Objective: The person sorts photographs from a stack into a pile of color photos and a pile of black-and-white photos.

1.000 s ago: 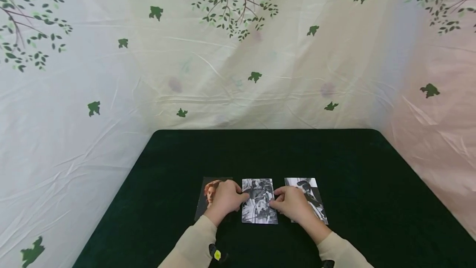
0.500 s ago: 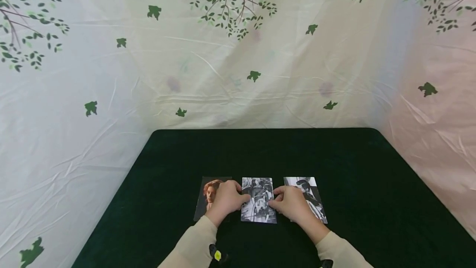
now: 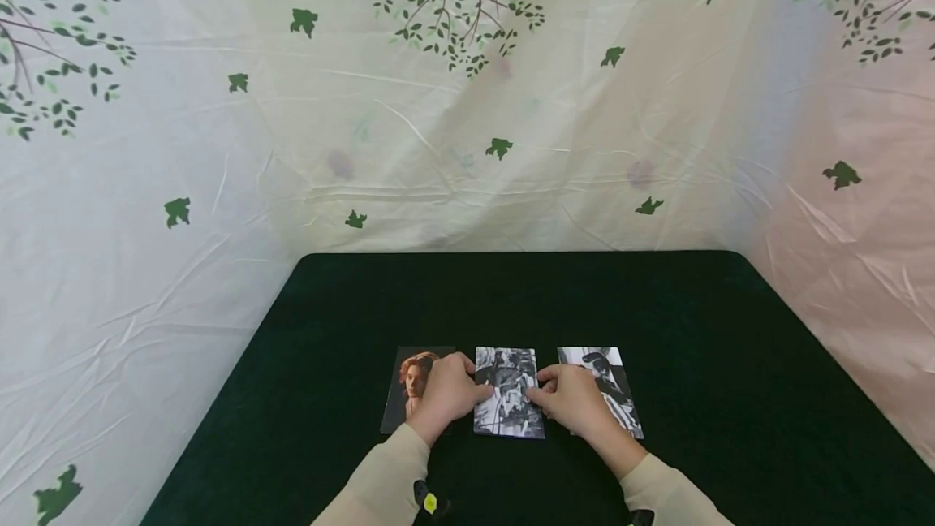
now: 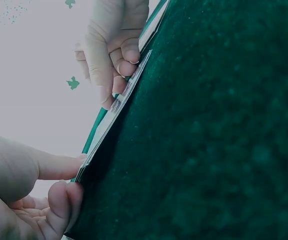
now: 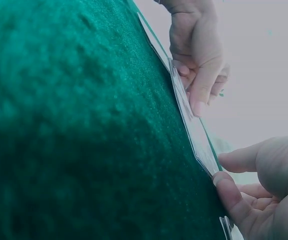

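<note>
A black-and-white photo card (image 3: 509,412) lies between both hands on the dark green cloth, in the middle of a row. Its layered edge (image 4: 115,116) in the left wrist view suggests a thin stack. My left hand (image 3: 447,393) pinches its left edge, thumb on top and fingers at the side. On the opposite edge, my right hand (image 3: 573,400) pinches it the same way. Partly under the left hand is a colour portrait card (image 3: 413,380). Another black-and-white card (image 3: 609,372) is partly covered by the right hand and wrist.
The dark green cloth-covered table (image 3: 511,291) has rounded far corners. Behind it hangs a pale curtain (image 3: 409,144) printed with branches and green birds. A strap (image 3: 426,498) with a yellow mark sits on the left sleeve.
My left hand has shifted very slightly to the right, its thumb a little further over the middle card. The right hand keeps its grip, and the row of cards looks the same.
</note>
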{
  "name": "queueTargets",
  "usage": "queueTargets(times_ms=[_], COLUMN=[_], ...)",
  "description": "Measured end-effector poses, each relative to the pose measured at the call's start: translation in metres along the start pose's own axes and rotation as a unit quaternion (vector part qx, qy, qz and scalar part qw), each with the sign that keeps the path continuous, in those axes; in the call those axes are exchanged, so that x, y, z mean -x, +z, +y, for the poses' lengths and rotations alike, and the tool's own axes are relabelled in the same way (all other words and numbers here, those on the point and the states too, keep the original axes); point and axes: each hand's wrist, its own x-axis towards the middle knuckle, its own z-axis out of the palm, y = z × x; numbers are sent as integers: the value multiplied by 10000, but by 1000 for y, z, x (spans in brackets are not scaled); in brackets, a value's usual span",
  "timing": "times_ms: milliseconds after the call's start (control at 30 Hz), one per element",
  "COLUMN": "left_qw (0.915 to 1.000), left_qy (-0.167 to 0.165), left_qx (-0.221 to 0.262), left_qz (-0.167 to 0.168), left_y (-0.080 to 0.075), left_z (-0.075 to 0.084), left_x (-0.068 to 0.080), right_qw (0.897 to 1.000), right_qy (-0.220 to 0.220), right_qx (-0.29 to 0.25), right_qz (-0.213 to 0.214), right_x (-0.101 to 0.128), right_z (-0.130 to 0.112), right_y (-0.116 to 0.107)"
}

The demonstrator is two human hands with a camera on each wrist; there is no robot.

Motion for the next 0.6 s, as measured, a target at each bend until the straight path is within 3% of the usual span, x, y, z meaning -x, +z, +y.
queueTargets(times_ms=[200,600], left_qw=[10000,9989], left_qy=[-31,-191], left_qx=[-15,438], left_qz=[45,-8], left_y=[1,0], left_z=[0,-1], left_x=[0,-1], right_qw=[10000,10000], right_qy=[-78,34], right_qx=[-21,-21], right_qz=[29,-18], right_x=[1,1], right_z=[0,0], right_y=[0,0])
